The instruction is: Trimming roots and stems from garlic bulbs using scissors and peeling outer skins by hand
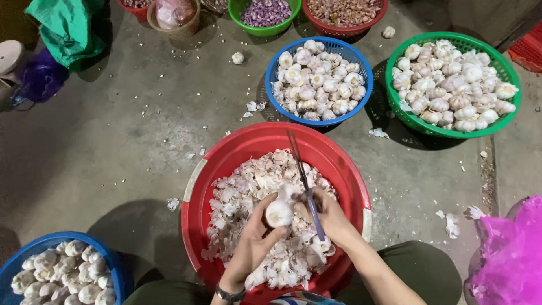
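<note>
The left hand (pixel 254 240) is gripping a garlic bulb (pixel 279 213) over the red basin (pixel 226 155) of papery skins, while the right hand (pixel 330 217) is closing around scissors (pixel 305 183); trimming looks underway, and next the blades likely need aligning on the bulb's stem

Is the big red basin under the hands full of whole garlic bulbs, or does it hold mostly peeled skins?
Mostly skins. The red basin holds a loose heap of papery garlic skins; the only whole garlic bulb clearly seen is in the left hand.
</note>
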